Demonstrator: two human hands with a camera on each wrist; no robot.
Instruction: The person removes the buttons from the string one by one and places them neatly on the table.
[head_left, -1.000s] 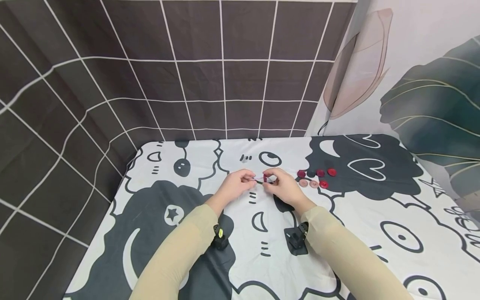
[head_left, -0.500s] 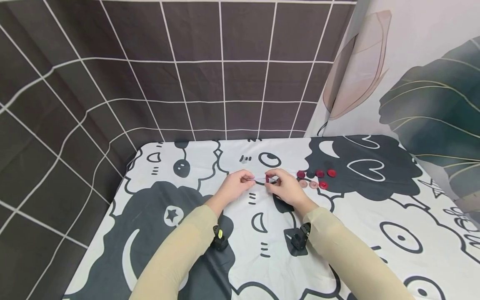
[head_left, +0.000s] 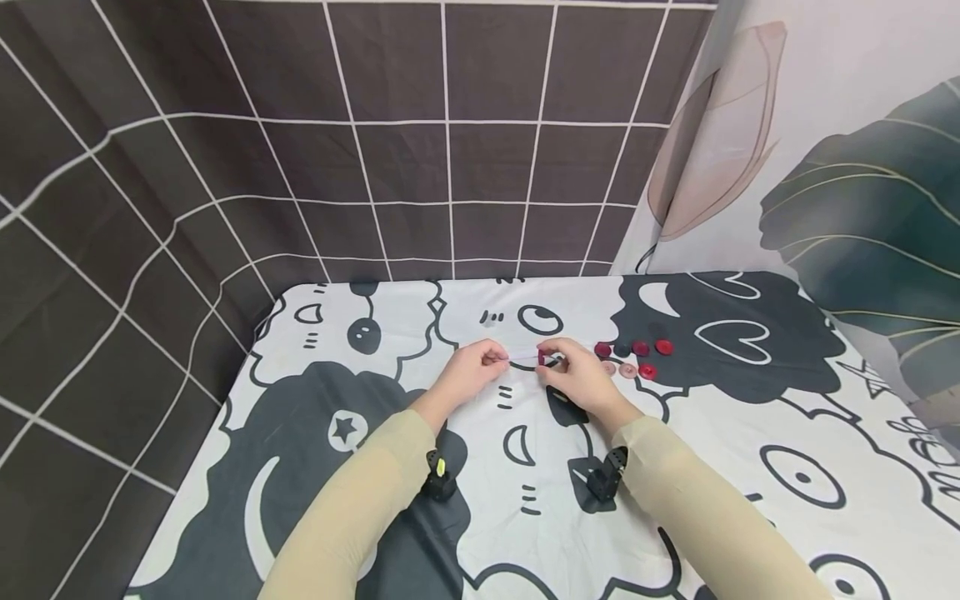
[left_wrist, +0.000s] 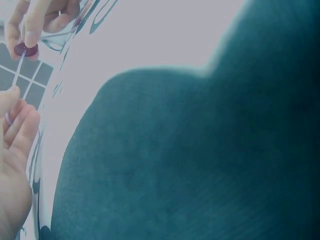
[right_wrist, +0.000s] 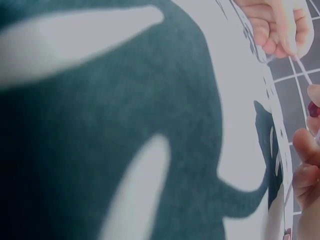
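In the head view both hands are near the middle of the patterned cloth. My left hand point(head_left: 468, 373) pinches a thin pale string point(head_left: 522, 358) between thumb and fingertips. The string stretches straight across to my right hand point(head_left: 581, 379), whose thumb and fingers pinch a dark red button point(head_left: 541, 357) by its edges. The left wrist view shows the string passing at the button point(left_wrist: 26, 49), with the button's flat face turned toward the left hand point(left_wrist: 15, 165). In the right wrist view the button point(right_wrist: 313, 109) is partly covered by the right fingers.
Right of the right hand, two rows of loose buttons lie on the cloth, among them a bright red button point(head_left: 663, 347), a black button point(head_left: 622, 348) and a pale pink button point(head_left: 627, 370). A dark gridded curtain point(head_left: 390, 158) hangs behind and at the left.
My right hand has moved a little to the right with the dark red button, and the stretch of string between the hands is longer. My left hand has stayed almost still.
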